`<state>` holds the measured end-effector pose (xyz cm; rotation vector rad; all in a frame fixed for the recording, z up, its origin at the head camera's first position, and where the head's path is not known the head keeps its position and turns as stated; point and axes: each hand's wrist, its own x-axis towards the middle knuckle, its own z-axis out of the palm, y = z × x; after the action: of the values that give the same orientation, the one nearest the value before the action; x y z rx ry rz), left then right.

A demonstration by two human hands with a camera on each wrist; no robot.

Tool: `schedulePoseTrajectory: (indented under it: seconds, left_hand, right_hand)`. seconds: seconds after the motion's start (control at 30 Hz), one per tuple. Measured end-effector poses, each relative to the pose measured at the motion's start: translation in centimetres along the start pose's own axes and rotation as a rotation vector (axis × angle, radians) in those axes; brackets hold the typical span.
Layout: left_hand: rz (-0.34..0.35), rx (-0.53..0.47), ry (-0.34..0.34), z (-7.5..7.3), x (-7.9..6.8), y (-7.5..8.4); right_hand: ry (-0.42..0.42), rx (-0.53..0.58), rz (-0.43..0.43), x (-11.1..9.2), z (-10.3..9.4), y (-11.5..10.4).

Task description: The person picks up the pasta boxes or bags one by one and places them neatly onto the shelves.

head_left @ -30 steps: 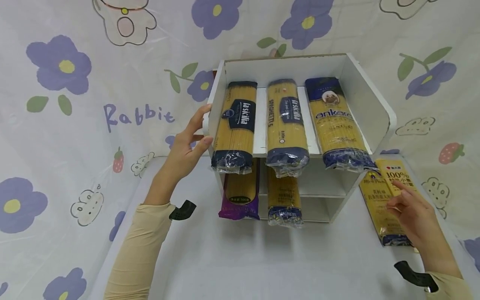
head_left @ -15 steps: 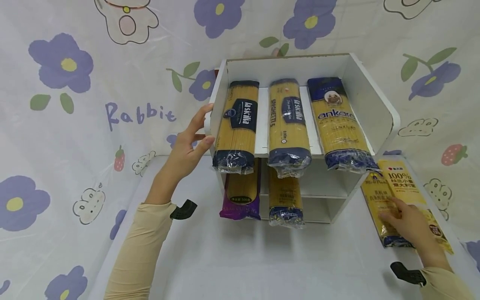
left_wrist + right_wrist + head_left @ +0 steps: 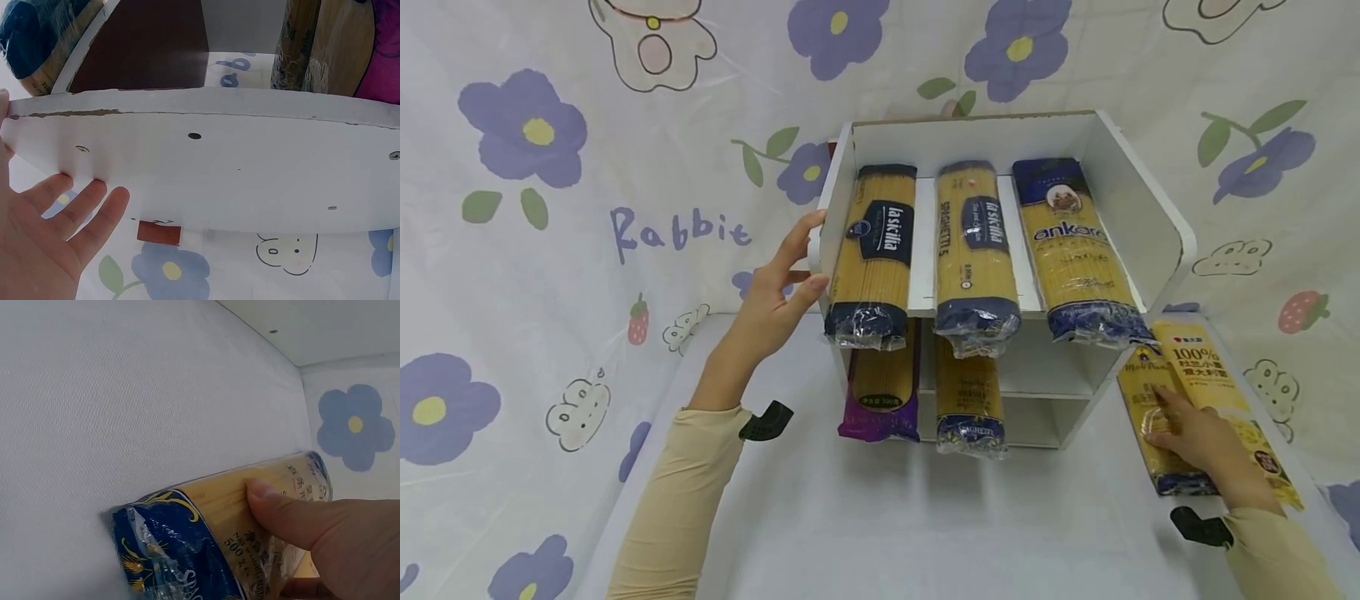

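My left hand [image 3: 767, 312] rests on the left side panel of a white shelf unit [image 3: 1157, 217]; its fingers [image 3: 87, 212] touch the panel's outer face, fairly straight. At the far right, my right hand [image 3: 1198, 437] grips a spaghetti pack [image 3: 1138, 400] with a blue end, lying flat on the table. The right wrist view shows the thumb [image 3: 269, 500] across the printed face of this pack [image 3: 215, 509]; the other fingers are mostly hidden. A yellow pasta pack [image 3: 1198, 358] lies against its right side, partly behind the hand.
On the top shelf lie two la sicilia spaghetti packs [image 3: 872, 250] [image 3: 976, 242] and an ankara pack [image 3: 1078, 250]. Below, a purple-ended pack [image 3: 880, 417] and a blue-ended spaghetti pack [image 3: 970, 400] stick out. A patterned cloth [image 3: 550, 275] hangs behind the white table [image 3: 880, 533].
My right hand has come down from above the packs, moved left and taken hold of the spaghetti pack, which has shifted slightly left. The left hand stays at the panel.
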<state>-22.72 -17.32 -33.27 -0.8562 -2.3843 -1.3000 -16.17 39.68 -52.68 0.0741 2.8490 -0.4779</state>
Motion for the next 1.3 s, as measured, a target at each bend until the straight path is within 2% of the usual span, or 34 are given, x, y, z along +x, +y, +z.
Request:
schedulePoseTrajectory:
  seconds: [0.17, 0.5, 0.67, 1.17, 1.3]
  left_hand:
    - [-0.01, 0.004, 0.001, 0.0, 0.0, 0.1]
    - [-0.011, 0.007, 0.002, 0.1, 0.0, 0.1]
    - [-0.007, -0.001, 0.0, 0.1, 0.0, 0.1]
    - [0.006, -0.006, 0.007, 0.0, 0.1, -0.2]
    - [0.011, -0.004, 0.003, 0.1, 0.1, -0.3]
  right_hand:
    - [-0.072, 0.02, 0.032, 0.2, -0.4, -0.4]
    - [-0.071, 0.036, -0.032, 0.9, -0.6, -0.6]
    - [-0.084, 0.049, -0.034, 1.0, -0.6, -0.5]
    - [-0.181, 0.266, -0.04, 1.2, -0.5, 0.9]
    - [-0.192, 0.393, -0.04, 0.5, -0.2, 1.5]
